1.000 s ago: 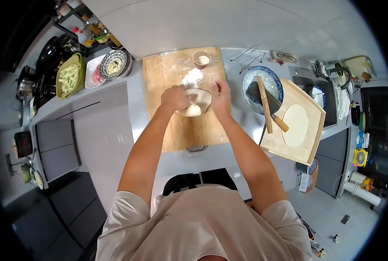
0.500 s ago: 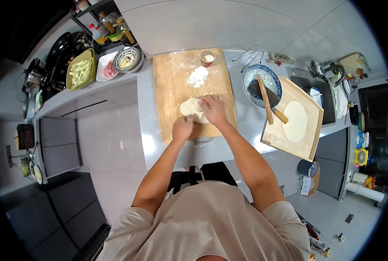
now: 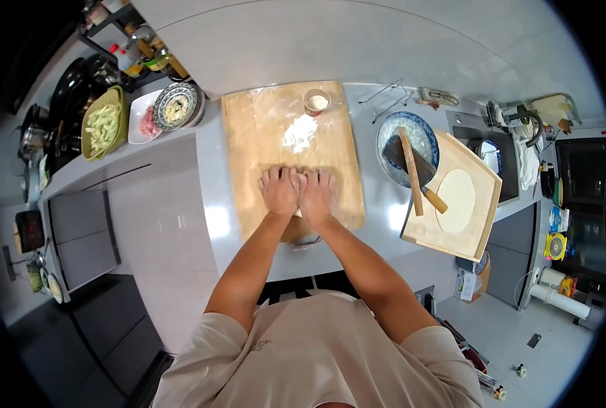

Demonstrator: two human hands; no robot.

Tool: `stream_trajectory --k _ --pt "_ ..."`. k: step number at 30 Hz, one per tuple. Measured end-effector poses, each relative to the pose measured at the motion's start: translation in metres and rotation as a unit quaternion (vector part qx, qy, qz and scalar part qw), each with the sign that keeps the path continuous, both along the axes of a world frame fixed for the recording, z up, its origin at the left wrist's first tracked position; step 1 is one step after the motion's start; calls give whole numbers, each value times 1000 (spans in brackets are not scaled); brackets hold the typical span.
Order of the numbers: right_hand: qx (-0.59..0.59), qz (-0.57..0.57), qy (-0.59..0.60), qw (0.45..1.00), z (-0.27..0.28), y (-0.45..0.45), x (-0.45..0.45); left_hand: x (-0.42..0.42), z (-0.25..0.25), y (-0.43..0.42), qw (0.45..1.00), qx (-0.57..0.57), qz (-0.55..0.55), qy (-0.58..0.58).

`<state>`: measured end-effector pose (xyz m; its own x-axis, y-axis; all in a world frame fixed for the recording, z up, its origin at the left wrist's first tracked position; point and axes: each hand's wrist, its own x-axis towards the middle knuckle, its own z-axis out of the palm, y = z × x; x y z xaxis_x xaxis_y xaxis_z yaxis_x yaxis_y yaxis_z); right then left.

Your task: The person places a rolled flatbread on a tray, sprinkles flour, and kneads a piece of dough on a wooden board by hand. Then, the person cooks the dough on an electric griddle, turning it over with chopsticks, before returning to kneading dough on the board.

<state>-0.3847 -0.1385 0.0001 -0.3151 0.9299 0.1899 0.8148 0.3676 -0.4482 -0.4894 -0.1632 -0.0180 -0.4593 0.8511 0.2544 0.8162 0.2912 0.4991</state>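
My left hand (image 3: 279,190) and my right hand (image 3: 316,194) lie side by side on the wooden board (image 3: 255,136), both pressed onto a piece of dough (image 3: 299,212). Their fingers curl over it and cover most of it, so only a sliver shows between them. Beyond the hands is a patch of white flour (image 3: 299,133). A small cup of flour (image 3: 316,102) stands near the board's far edge.
To the right, a blue-rimmed bowl (image 3: 388,129) carries a cleaver and a rolling pin (image 3: 410,170). Beside it, a wooden tray (image 3: 490,197) holds a flat dough sheet (image 3: 457,200). At left are a green basket (image 3: 105,129), a meat plate (image 3: 140,121) and a patterned bowl (image 3: 176,107).
The dough was visible and being turned and folded between the hands; now both hands have come together on top of it, nearer the board's front edge. The camera view has shifted slightly.
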Motion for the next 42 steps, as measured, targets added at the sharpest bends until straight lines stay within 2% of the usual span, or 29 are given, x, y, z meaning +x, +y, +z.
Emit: stream_trajectory --k 2,6,10,14,16,18,19,22,25,28,31,38,42 --pt "-44 5 -27 999 -2 23 -6 -5 3 18 999 -44 18 11" --pt "-26 2 -66 997 -17 60 -16 -14 17 54 995 -89 35 14" --pt "-2 10 -66 998 -4 97 -26 -25 11 84 997 -68 45 -14" --pt "-49 35 -52 997 2 94 -23 -31 2 79 995 -104 -6 -6" --pt "-71 49 -50 995 7 82 -20 -33 18 71 984 -141 -12 -105" --pt "-89 68 33 993 23 65 -5 -36 47 57 951 -189 -11 -243" --pt "-96 82 74 989 30 57 1 -32 74 51 936 -239 19 -257" --pt "-90 69 80 990 40 16 18 1 43 12 995 -50 -17 -90" --pt "-22 3 13 1000 -4 -23 31 27 26 -30 998 11 -31 -62" --pt "82 17 21 996 -6 -37 36 34 15 -47 996 82 -22 -27" --pt "120 12 -32 992 -10 -25 31 31 13 -35 996 81 -22 -3" --pt "-8 -27 -100 995 -6 47 -4 -3 13 45 998 -50 -1 42" --pt "-16 -34 -119 992 -1 87 -19 -23 11 86 999 -38 -1 20"
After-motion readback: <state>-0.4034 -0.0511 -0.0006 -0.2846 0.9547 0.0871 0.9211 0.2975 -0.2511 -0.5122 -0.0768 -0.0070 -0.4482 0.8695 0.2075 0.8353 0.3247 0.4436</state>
